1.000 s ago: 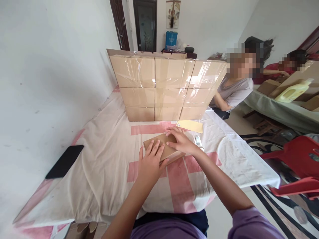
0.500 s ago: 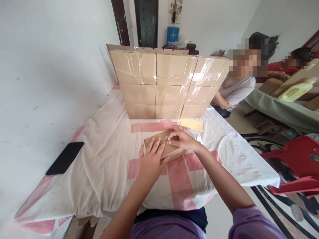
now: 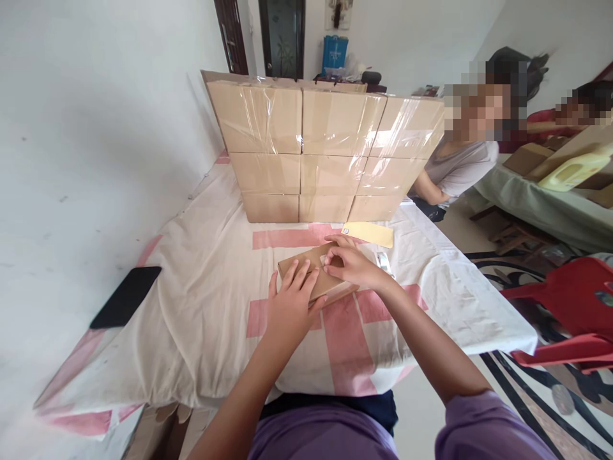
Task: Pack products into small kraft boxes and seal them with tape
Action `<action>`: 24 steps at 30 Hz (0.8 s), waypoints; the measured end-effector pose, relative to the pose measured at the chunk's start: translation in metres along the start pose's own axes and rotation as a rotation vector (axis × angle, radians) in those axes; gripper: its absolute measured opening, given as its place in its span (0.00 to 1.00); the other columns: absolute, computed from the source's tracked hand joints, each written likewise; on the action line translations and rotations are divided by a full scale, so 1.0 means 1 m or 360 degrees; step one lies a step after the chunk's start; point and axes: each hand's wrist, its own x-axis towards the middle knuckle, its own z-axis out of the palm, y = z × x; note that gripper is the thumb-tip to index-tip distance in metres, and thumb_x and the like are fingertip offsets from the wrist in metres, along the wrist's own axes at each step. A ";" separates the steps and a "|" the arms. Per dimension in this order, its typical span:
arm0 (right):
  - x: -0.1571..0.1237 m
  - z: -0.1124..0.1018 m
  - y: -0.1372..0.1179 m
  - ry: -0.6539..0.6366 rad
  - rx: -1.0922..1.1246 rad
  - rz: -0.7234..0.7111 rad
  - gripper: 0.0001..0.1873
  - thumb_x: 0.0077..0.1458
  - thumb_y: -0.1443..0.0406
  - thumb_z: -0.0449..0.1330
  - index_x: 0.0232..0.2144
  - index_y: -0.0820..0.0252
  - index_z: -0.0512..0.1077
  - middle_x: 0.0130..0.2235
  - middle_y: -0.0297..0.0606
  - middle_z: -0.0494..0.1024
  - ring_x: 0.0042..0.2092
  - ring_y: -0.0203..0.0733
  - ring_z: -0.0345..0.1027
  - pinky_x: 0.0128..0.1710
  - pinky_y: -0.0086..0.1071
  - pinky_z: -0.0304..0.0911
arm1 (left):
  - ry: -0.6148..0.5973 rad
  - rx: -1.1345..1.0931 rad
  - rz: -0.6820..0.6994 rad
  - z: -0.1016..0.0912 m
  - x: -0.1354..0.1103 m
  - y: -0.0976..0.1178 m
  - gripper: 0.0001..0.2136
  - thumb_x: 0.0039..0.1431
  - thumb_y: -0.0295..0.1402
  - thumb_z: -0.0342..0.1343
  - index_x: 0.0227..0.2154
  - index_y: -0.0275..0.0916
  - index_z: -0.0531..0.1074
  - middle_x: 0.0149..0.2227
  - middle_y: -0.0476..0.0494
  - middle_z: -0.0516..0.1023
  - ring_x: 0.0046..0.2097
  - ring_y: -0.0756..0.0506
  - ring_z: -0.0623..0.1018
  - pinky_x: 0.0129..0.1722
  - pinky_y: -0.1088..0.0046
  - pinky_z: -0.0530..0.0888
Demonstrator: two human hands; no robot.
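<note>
A small flat cardboard box (image 3: pixel 313 259) lies on the cloth-covered table in front of me. My left hand (image 3: pixel 294 294) rests on its left part, fingers spread over the top and thumb by the near side. Over the right part of the box, my right hand (image 3: pixel 348 263) has thumb and index finger pinched together on a small whitish piece (image 3: pixel 324 260), like a sticker or bit of tape. Just right of that hand lies a white and clear item (image 3: pixel 384 263), partly hidden, perhaps a roll of labels or tape.
Taped cardboard boxes (image 3: pixel 328 176) stand stacked behind the work spot. A yellow card (image 3: pixel 368 234) lies before them. At the table's left edge is a black flat object (image 3: pixel 127 297). One person (image 3: pixel 472 160) sits beyond the right side; a red chair (image 3: pixel 569 303) stands at right.
The view has shifted slightly, raising the stacked boxes in the picture. Both hands stay on the box, the right one still pinching, with only slight movement.
</note>
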 end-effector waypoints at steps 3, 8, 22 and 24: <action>0.000 0.000 -0.001 0.0042 0.0034 0.0024 0.12 0.55 0.60 0.67 0.35 0.55 0.67 0.64 0.46 0.66 0.67 0.57 0.57 0.63 0.55 0.56 | -0.0010 -0.0015 -0.0002 -0.001 0.000 0.000 0.24 0.71 0.47 0.52 0.65 0.46 0.68 0.70 0.44 0.64 0.71 0.37 0.64 0.71 0.46 0.58; -0.001 -0.001 -0.002 0.0050 0.0055 0.0025 0.13 0.55 0.60 0.66 0.37 0.54 0.65 0.63 0.45 0.67 0.66 0.57 0.57 0.64 0.54 0.55 | -0.0038 -0.0044 0.0000 -0.001 0.001 0.000 0.24 0.70 0.46 0.52 0.65 0.45 0.68 0.70 0.44 0.65 0.71 0.37 0.64 0.71 0.45 0.59; -0.002 0.010 0.003 0.0493 0.0036 -0.0144 0.09 0.60 0.62 0.62 0.42 0.54 0.68 0.55 0.46 0.73 0.59 0.54 0.65 0.59 0.50 0.63 | -0.0031 -0.0095 -0.0024 0.000 0.001 0.000 0.24 0.70 0.45 0.53 0.65 0.45 0.68 0.69 0.44 0.65 0.71 0.37 0.65 0.71 0.44 0.57; -0.008 0.008 -0.001 0.0459 -0.0096 -0.0308 0.05 0.63 0.61 0.61 0.41 0.54 0.72 0.57 0.45 0.72 0.62 0.55 0.62 0.62 0.52 0.61 | -0.0014 -0.0094 -0.0011 0.000 0.000 0.000 0.24 0.71 0.45 0.52 0.65 0.45 0.68 0.70 0.44 0.65 0.71 0.37 0.65 0.71 0.44 0.58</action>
